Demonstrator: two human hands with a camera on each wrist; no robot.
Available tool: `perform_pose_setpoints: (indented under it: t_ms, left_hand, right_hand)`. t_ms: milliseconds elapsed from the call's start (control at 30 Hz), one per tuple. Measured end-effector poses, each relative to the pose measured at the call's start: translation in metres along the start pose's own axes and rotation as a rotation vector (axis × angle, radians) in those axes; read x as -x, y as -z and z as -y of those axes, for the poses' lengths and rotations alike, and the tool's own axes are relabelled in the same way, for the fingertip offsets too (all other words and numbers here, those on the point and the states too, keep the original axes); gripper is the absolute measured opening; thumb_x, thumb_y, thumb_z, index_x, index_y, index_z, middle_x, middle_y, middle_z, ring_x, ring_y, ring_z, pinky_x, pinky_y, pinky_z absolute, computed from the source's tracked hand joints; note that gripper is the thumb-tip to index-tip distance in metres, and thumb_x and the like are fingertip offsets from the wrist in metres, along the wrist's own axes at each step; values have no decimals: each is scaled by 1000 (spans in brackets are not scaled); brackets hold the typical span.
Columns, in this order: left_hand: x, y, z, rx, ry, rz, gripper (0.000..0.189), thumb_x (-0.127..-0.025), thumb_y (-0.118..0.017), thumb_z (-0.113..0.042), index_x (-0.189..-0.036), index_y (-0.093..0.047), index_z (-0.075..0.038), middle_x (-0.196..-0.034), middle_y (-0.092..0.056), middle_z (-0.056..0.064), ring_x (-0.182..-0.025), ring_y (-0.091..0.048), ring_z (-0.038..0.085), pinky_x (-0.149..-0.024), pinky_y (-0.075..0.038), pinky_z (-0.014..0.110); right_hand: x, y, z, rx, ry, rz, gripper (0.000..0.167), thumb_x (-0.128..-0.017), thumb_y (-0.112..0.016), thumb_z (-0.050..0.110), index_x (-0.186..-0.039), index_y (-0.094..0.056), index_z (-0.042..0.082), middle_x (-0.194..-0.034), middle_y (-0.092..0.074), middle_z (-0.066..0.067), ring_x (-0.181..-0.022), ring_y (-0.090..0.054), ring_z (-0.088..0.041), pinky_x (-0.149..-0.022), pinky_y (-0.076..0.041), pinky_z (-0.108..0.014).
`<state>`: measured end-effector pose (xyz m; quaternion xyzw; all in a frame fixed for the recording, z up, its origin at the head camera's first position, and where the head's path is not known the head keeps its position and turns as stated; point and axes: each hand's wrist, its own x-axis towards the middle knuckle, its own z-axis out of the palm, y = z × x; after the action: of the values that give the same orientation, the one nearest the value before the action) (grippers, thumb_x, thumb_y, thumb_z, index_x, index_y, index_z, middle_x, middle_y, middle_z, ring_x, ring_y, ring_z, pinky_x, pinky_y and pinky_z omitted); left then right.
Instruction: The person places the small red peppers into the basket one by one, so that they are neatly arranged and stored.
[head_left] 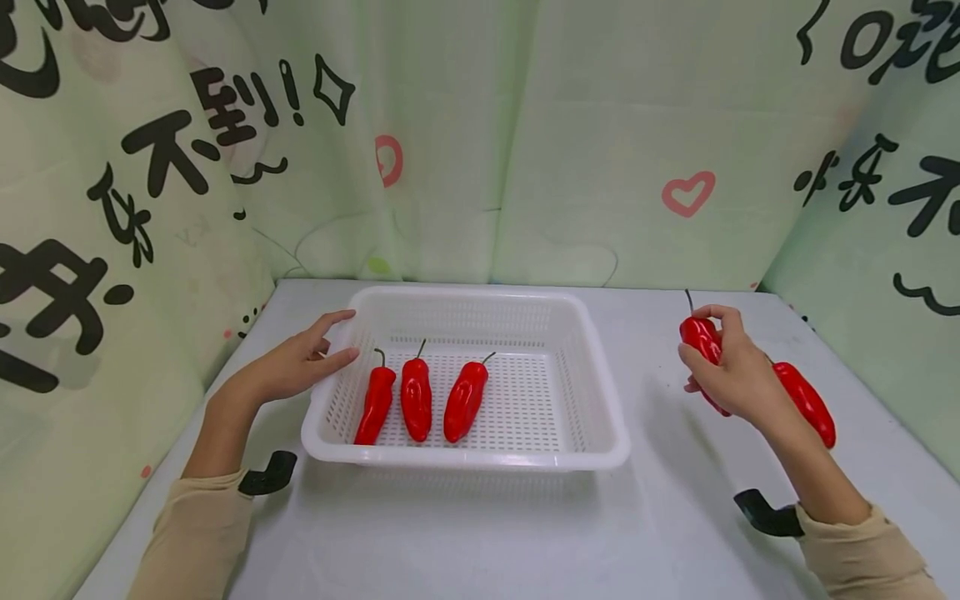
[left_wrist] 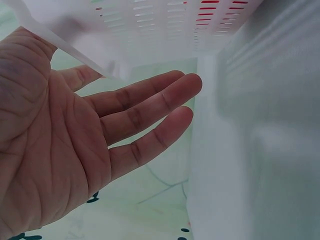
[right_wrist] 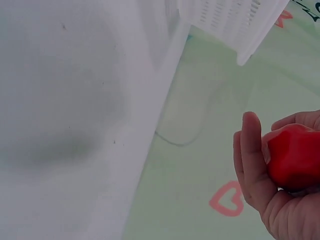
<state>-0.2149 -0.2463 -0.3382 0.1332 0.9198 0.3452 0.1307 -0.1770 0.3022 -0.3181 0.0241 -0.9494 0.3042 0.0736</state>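
My right hand grips a red pepper above the right part of the table, its dark stem pointing up. In the right wrist view the pepper's blunt end shows between the thumb and the curled fingers. My left hand rests at the left rim of a white perforated plastic basket. Its thumb and index finger reach onto the rim, while the other fingers stretch out straight beside the basket's outer wall. Inside the basket, three red peppers lie side by side toward the left, stems away from me.
Another red pepper lies on the white table, partly behind my right wrist. Pale green curtains with black writing and pink hearts enclose the table at the back and both sides. Dark wrist mounts sit at both sleeves.
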Motion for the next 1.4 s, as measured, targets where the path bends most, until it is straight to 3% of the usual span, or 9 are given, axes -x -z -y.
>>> perform_pose_setpoints:
  t_ms: [167,433,567,800,1400]
  left_hand:
    - [0,0,0,-2,4,-1,82,-102,-58,-47,-165,-13,-18,-147,-46,32,-128,-53,51,-98,-50,66]
    - [0,0,0,6,7,2,83,-102,-58,-48,-165,-13,-18,-146,-48,31,-126,-55,49,-97,-51,65]
    - [-1,0,1,5,7,3,83,-101,-58,-48,-165,-13,-18,-144,-49,31,-125,-56,48,-96,-52,65]
    - [-2,0,3,-5,2,4,83,-101,-58,-49,-164,-14,-18,-144,-49,31,-124,-56,48,-96,-52,65]
    - [-1,-1,3,2,5,3,83,-101,-58,-49,-164,-13,-18,-144,-49,30,-124,-57,47,-96,-52,64]
  right_hand:
    - [-1,0,6,-4,-1,-3,84,-95,-72,21,-157,-16,7,-136,-41,-36,-92,-64,-41,-61,-63,-42]
    - [-4,0,11,44,5,17,84,-92,-74,20,-154,-20,3,-134,-43,-37,-107,-51,-54,-61,-62,-45]
    - [-6,0,15,43,7,31,83,-93,-73,21,-154,-20,3,-132,-44,-36,-107,-51,-54,-60,-62,-43]
    - [-7,-2,27,21,23,38,83,-94,-73,22,-155,-20,5,-136,-43,-34,-113,-50,-54,-70,-63,-52]
    - [-12,-9,55,-45,61,68,83,-94,-73,25,-156,-20,7,-136,-46,-30,-104,-59,-47,-71,-63,-46]
